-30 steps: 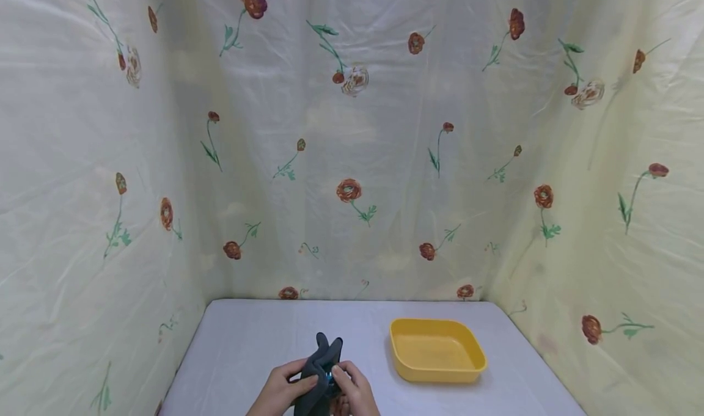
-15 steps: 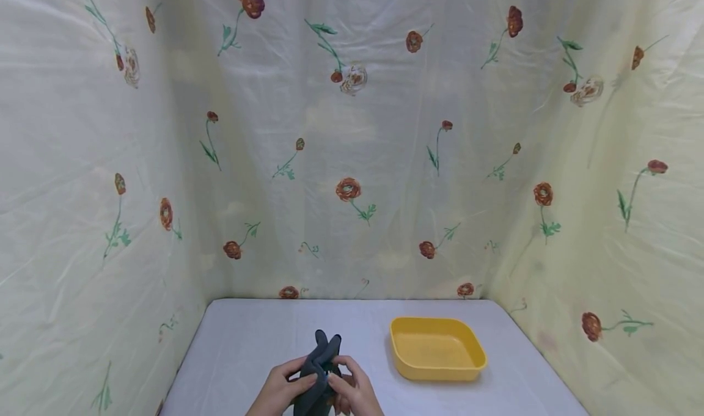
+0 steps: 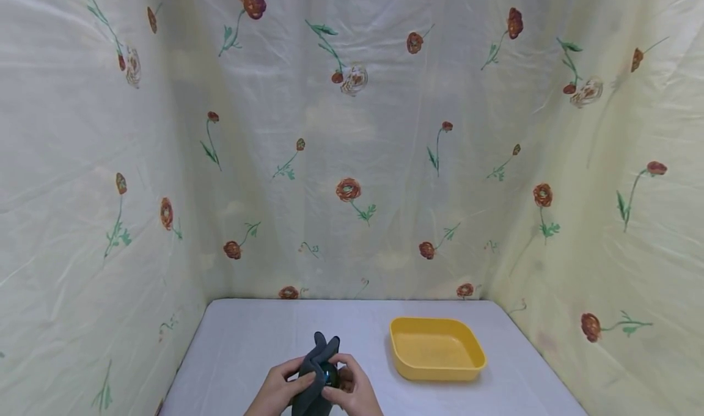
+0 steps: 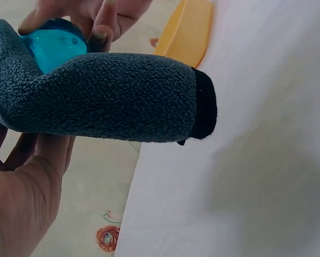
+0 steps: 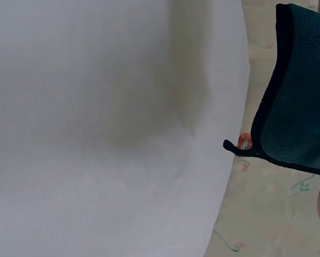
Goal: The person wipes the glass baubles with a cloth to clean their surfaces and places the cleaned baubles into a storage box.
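Note:
Between the hands, above the table, is a dark grey fleecy cloth (image 3: 315, 370) with black edging, folded around a glossy blue rounded object (image 3: 330, 375). My left hand (image 3: 279, 386) grips the cloth from the left, thumb across its front. On the other side, my right hand (image 3: 357, 388) holds the blue object with thumb and fingers at its edge. In the left wrist view, the bright blue surface (image 4: 55, 49) shows from the cloth's fold; its lower part is hidden. The right wrist view shows the cloth's corner with a small black loop (image 5: 232, 145).
A yellow rectangular tray (image 3: 438, 376) with raised sides stands on the white table (image 3: 231, 343), right of the hands. Flower-printed curtains (image 3: 346, 129) enclose the table at the back and both sides.
My right thumb has moved down and the fingers have shifted over the blue object, so more of it shows than half a second ago. The left hand keeps its grip; the tray stays put.

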`<state>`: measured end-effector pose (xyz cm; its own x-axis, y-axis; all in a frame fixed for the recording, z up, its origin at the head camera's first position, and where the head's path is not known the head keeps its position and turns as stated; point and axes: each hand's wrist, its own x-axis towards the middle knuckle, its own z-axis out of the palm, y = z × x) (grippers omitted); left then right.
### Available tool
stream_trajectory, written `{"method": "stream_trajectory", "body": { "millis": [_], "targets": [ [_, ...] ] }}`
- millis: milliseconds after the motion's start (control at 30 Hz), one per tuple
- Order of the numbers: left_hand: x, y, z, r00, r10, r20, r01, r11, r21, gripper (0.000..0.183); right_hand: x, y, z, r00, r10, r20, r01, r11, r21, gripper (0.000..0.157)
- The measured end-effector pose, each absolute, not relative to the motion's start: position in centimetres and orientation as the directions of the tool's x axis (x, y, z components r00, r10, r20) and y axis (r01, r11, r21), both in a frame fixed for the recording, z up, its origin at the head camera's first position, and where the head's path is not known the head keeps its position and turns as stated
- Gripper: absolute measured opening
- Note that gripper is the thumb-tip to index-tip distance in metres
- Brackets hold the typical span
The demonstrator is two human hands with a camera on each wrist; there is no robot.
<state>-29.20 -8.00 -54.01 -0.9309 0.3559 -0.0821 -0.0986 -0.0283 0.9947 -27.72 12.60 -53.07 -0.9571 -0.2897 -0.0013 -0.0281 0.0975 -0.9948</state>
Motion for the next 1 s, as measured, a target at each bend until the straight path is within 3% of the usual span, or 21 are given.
{"method": "stream_trajectory", "body": {
  "millis": [300,567,1000],
  "targets": [
    [-29.4,-8.0,-53.9,-0.937,0.338,-0.09,-0.096,-0.001,0.995,0.061,-27.6,12.1,-53.0,-0.969,-0.248,0.014,-0.067,0.21,-0.975,0.053],
    [-29.2,-8.3,-54.2,-0.936,0.341,-0.087,-0.098,-0.017,0.995,0.063,-27.5,11.9,-53.4,-0.964,-0.249,0.096,-0.178,0.331,-0.927,0.054],
    [-29.2,-8.2,-54.7,-0.936,0.341,-0.084,-0.09,-0.001,0.996,0.066,-26.8,11.3,-52.6,-0.935,-0.271,0.229,-0.348,0.579,-0.737,0.048]
  ]
}}
